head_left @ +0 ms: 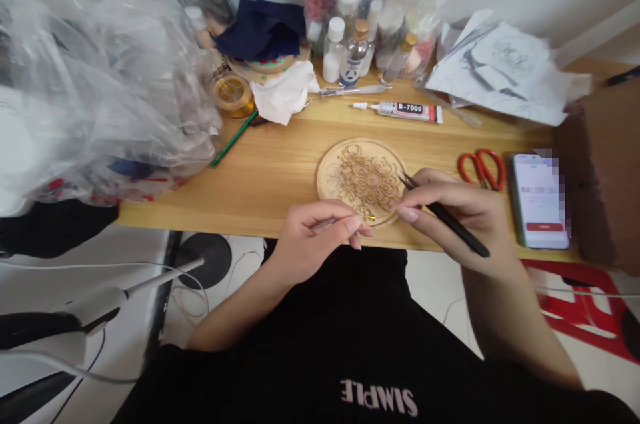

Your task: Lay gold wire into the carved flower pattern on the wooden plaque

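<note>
A round wooden disc [325,174] with a flower pattern in gold lines lies near the table's front edge. At its lower left, my left hand [320,237] pinches a thin gold wire [369,217] between thumb and forefinger, its end sticking out over the disc. Black tweezers [450,227] rest in my right hand [460,217], tips pointing left above the disc's right side. Whether the tweezer tips touch anything is too small to tell. My fingers cover part of the disc's lower and right rim.
Red-handled scissors [483,169] and a phone [540,201] lie to the right, beside a brown box [610,164]. A B-7000 glue tube [410,111], bottles [353,54] and papers [500,67] stand or lie behind. Plastic bags [100,71] and a gold wire spool [233,96] occupy the left.
</note>
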Demonstrator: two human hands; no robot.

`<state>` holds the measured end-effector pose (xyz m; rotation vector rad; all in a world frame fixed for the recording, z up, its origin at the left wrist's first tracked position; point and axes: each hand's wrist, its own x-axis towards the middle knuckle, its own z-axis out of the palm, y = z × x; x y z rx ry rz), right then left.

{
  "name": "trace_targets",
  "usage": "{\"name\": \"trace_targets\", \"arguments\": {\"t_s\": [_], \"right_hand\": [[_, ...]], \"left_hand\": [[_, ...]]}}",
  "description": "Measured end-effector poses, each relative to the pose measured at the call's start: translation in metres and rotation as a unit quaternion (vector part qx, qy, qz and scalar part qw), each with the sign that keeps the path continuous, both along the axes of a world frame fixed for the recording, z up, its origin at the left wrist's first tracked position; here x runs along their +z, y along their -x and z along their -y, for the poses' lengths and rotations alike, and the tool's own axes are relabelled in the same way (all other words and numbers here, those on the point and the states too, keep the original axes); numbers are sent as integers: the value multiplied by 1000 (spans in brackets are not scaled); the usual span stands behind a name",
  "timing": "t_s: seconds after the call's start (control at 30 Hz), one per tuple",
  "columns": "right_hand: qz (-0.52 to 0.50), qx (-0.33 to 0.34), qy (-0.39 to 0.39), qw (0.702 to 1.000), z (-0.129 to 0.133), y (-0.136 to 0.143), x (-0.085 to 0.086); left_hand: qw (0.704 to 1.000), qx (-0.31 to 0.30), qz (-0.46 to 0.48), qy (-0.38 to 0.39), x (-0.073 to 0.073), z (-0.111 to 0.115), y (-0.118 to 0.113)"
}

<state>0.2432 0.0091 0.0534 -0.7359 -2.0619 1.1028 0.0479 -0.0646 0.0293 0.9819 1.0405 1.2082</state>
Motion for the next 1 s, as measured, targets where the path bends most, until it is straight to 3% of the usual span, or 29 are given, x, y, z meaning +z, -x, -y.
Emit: {"name": "trace_targets", "arguments": {"t_s": [0.2,0.43,0.6,0.77,1.0], "right_hand": [[-56,-40,84,994,15,3,-12],[-24,-51,48,997,20,3,-4],[-31,-64,44,997,24,2,0],[-43,-100,52,993,31,2,-2],[-32,-160,46,986,45,4,-7]], "left_hand": [[999,-12,-40,10,-1,-1,1],[996,-61,0,61,9,-6,1],[988,-130,49,71,16,-11,0],[980,-124,133,82,12,-9,-4],[982,-79,146,87,9,-7,-9]]}}
